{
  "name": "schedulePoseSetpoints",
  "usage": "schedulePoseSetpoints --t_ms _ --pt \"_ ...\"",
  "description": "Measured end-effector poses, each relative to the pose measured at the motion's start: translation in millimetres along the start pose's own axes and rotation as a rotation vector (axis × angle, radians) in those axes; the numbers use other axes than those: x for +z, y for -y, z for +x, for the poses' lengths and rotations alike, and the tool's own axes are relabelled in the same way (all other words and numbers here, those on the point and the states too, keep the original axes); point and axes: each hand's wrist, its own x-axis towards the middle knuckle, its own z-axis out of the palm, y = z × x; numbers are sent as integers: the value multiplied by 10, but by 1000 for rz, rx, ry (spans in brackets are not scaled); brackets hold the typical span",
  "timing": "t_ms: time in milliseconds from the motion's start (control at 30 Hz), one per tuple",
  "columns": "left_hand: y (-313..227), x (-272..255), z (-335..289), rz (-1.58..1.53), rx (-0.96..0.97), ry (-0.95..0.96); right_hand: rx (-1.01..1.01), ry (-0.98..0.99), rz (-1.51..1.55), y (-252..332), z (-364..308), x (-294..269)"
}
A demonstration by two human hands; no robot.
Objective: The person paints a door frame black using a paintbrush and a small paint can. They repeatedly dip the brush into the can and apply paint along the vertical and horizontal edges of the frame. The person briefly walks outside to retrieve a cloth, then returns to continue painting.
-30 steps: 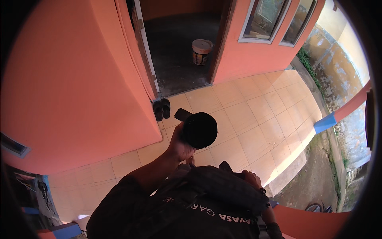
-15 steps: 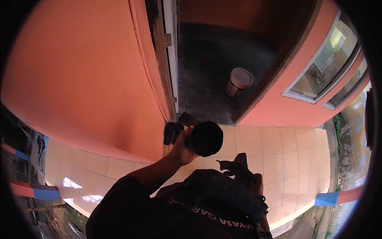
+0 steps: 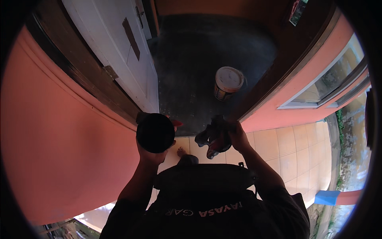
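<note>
My left hand [image 3: 152, 156] holds a round black container [image 3: 155, 132] upright in front of my chest; I see its dark top from above. My right hand [image 3: 237, 135] grips a dark bundle, a pair of shoes or sandals [image 3: 215, 137] with a reddish patch, held at the same height. Both hands are raised just before an open doorway. My bare foot [image 3: 181, 151] shows between them on the tiled floor [image 3: 286, 147].
A white door [image 3: 119, 51] stands open to the left of the dark floor [image 3: 199, 59] inside. A lidded paint bucket [image 3: 227, 82] sits on that floor. An orange wall [image 3: 51, 139] is at my left, a window frame [image 3: 330, 87] at right.
I have moved up to the doorway and turned toward it. The sandals that lay by the threshold are out of sight, and my right hand now holds a dark bundle.
</note>
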Motion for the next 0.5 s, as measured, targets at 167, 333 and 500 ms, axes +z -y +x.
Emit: schedulePoseSetpoints --t_ms 167,333,500 --pt "-139 -469 913 -68 -33 -82 160 -90 -16 -84 1092 -18" --pt "-266 -720 1826 -72 -63 -126 5 -429 -179 -176 2236 -109" --pt "-379 -963 2543 310 -19 -188 -142 -612 -30 -110 3464 -337"
